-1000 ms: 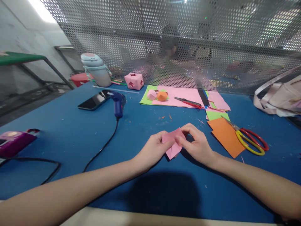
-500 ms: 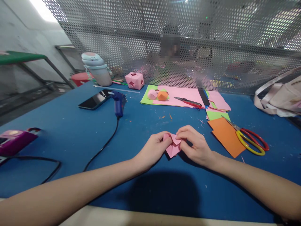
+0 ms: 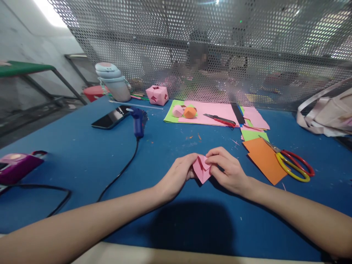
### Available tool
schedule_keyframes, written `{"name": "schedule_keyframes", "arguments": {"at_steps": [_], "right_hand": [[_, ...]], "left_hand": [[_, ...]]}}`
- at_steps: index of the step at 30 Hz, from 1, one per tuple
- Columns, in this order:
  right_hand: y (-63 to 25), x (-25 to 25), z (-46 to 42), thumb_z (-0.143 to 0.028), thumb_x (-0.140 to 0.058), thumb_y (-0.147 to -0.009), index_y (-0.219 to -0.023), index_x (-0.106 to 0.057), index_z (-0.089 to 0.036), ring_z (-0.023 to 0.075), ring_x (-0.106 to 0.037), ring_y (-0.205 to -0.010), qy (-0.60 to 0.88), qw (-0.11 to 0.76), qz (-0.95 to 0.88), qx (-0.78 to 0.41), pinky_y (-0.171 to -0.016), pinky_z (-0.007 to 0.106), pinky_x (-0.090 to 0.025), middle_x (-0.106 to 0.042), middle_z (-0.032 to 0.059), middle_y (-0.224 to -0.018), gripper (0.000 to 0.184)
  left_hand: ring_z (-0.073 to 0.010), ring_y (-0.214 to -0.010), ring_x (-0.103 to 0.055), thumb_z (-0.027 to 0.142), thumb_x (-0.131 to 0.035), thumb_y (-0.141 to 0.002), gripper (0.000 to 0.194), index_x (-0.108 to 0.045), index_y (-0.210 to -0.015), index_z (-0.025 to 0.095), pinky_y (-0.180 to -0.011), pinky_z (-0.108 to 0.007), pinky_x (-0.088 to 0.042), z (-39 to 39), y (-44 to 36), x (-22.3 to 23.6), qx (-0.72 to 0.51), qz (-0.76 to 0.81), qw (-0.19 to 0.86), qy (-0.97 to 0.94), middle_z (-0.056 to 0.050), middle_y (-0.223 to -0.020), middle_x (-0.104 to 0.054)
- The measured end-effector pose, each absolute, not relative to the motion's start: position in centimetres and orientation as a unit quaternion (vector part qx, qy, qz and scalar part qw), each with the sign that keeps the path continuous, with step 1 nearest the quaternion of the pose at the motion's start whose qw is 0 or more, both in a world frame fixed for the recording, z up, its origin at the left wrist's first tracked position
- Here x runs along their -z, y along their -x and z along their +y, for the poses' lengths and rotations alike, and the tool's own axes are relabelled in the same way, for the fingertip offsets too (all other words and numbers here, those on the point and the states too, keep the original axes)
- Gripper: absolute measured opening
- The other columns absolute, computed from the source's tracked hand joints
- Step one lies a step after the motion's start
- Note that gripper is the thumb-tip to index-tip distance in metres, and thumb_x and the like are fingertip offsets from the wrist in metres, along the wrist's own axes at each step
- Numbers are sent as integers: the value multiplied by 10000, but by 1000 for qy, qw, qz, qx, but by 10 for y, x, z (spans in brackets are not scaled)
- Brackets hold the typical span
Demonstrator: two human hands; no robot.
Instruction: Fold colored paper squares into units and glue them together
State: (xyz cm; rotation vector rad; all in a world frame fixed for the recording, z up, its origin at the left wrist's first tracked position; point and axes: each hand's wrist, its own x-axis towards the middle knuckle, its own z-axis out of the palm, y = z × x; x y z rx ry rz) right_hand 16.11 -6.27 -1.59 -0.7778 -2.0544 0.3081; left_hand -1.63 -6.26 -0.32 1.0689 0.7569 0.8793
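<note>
The left hand point(image 3: 180, 172) pinches one side of a small piece of folded pink paper point(image 3: 202, 175), and the right hand point(image 3: 227, 167) pinches the other side with thumb and fingers. The paper is between them, nearer the near edge of the blue table point(image 3: 165, 154) than the far edge. Its point faces the near edge. Two hands probably hold it because thin paper bends and springs back easily.

The scissors with red and yellow handles point(image 3: 294, 165) lie toward the right edge, blades on flat orange paper point(image 3: 265, 161), perhaps so the right hand can reach them. A red and black craft knife point(image 3: 220, 120) lies on pink paper sheets point(image 3: 210, 107) by the far edge, maybe to keep its blade away from the fingers.

A pale blue and grey cup with a lid point(image 3: 114, 84) stands at the far left corner. The lid hides what is inside. A pale cloth bag point(image 3: 337, 110) sits at the far right corner; its inside is hidden too. The red plastic tub point(image 3: 95, 92) is past the left edge, and I cannot see into it.
</note>
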Motion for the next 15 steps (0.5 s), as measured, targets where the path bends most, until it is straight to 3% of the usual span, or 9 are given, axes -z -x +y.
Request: {"name": "schedule_keyframes", "arguments": {"at_steps": [5,10,15], "right_hand": [[-162,17,-62,-61,-453,-837,-949,-595,-191,156,-570,-930,317,445,-829,-124,-810,311,-495,-571,78,-1006,223],[-162,20,-60,-45,-461,-827,-954,-593,-183,158,-566,-934,303,448,-833,-115,-805,309,-495,-573,82,-1000,229],[-161,15,-63,-65,-466,-829,-968,-595,-182,163,-561,-935,297,446,-833,-136,-809,316,-491,-564,87,-1010,222]], "left_hand": [[-169,-771,-589,442,-412,-896,359,-635,-882,160,-753,-308,-493,-63,16,4,-392,340,704,-485,-56,-820,-626],[-149,-758,-556,422,-537,-841,287,-619,-860,148,-710,-272,-474,-61,17,7,-385,387,645,-534,-37,-829,-608],[-156,-773,-553,415,-492,-863,298,-632,-910,156,-702,-261,-448,-60,19,7,-371,417,604,-570,-32,-825,-626]]}}
